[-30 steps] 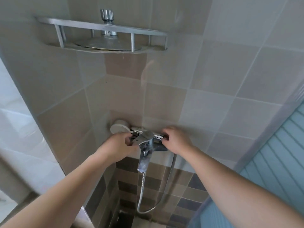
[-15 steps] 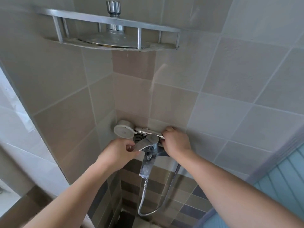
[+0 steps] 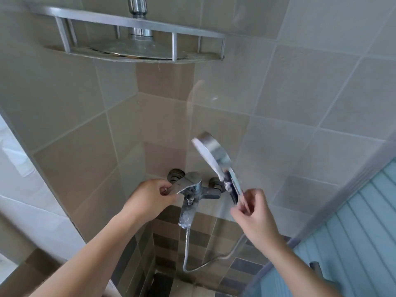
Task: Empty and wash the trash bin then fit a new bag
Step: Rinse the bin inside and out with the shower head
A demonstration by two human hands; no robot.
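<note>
A chrome shower mixer (image 3: 192,194) is fixed to the tiled wall in the corner. My left hand (image 3: 147,198) grips its lever handle (image 3: 184,184) from the left. My right hand (image 3: 255,215) holds the handle of the hand shower (image 3: 212,151), whose white round face tilts up and to the left, clear of the mixer. A metal hose (image 3: 186,249) hangs from the mixer's spout and loops down toward the floor. No trash bin or bag is in view.
A metal corner shelf (image 3: 132,24) sits high on the wall with a round overhead shower head (image 3: 137,48) behind it. A curved glass shower screen (image 3: 364,221) closes the right side. A white panel (image 3: 17,168) borders the left.
My right hand has lifted the hand shower off the top of the mixer and swung it up to the right. My left hand stays on the lever.
</note>
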